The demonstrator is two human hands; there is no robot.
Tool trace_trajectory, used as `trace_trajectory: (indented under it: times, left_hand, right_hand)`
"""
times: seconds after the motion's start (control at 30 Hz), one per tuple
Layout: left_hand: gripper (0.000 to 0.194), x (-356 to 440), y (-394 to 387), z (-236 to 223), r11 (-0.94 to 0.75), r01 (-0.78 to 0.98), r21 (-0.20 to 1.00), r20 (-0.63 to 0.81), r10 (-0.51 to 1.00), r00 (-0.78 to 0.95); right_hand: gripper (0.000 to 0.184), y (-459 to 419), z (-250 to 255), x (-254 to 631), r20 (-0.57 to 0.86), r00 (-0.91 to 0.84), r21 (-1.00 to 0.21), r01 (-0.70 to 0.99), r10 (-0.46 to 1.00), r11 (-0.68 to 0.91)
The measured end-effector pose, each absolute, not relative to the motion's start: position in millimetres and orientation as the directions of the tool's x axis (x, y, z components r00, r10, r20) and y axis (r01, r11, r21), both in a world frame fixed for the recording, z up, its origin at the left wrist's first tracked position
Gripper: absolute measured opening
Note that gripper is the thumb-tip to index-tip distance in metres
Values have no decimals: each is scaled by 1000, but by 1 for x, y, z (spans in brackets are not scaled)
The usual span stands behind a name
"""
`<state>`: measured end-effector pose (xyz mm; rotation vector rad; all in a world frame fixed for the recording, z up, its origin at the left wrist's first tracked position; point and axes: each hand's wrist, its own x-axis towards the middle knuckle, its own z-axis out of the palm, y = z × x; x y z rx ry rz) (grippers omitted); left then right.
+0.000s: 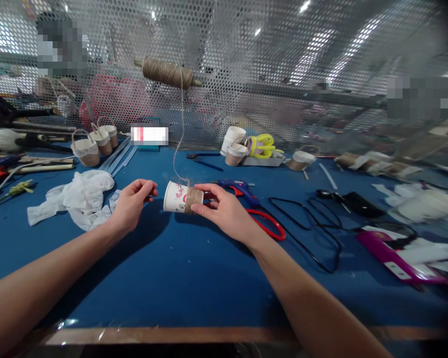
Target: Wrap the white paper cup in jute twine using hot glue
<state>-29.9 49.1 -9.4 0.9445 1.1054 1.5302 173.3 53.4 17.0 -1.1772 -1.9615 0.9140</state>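
Note:
A white paper cup point(174, 197) with a pink blossom print lies sideways above the blue table. Brown twine point(191, 200) is wound around its base half. My right hand point(220, 204) grips the cup at that wound end, thumb in front and fingers behind. From the cup, a strand runs up to a twine spool point(167, 73) on a rod at the mesh screen. Just left of the cup's rim, my left hand point(132, 201) is held with its fingers curled in and the thumb against them; nothing shows in it.
Behind my right hand lie a blue glue gun point(242, 191) and red-handled scissors point(271, 226). Small twine-wrapped baskets point(85, 151) stand at back left, near crumpled white cloth point(78, 196). Pliers point(205, 160), yellow-handled scissors point(263, 145), a black cable point(309, 238) and a purple power strip point(395, 256) are farther right.

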Motion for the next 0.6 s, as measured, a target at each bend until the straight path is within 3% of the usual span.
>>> trace_trajectory:
  times: [0.33,0.6]
  left_hand:
    - [13,-26,46,-13,-108,-185,977,81,986,-147]
    - [14,-30,55,-13,-35,-310,950,-7,991,-133]
  right_hand:
    - [40,53,19,172,226,-359,-799,463,905,383]
    - [41,55,19,170,274,-315,-789,467,909,400]
